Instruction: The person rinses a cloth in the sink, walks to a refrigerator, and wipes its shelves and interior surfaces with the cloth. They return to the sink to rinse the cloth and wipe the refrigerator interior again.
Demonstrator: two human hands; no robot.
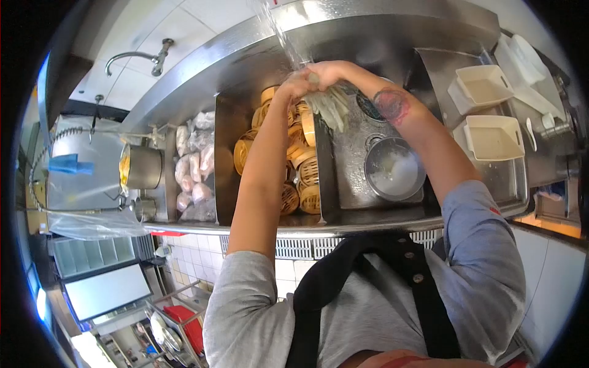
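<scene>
Under a stream of falling water, my left hand and my right hand are closed together. Both grip the top of a limp, wet pale green bundle of long strips; whether it is cloth or leaves I cannot tell. It hangs over the divider between two sink basins. Below and left of my hands, several round bamboo steamers are heaped in the middle basin. A metal pot with whitish, cloudy contents stands in the right basin, near my right forearm.
Bagged pinkish pieces fill the left basin. Farther left stands a large metal pot. Two off-white tubs rest on the right-hand drainboard, near a white spoon. A wall faucet juts out at upper left. The steel sink edge runs before me.
</scene>
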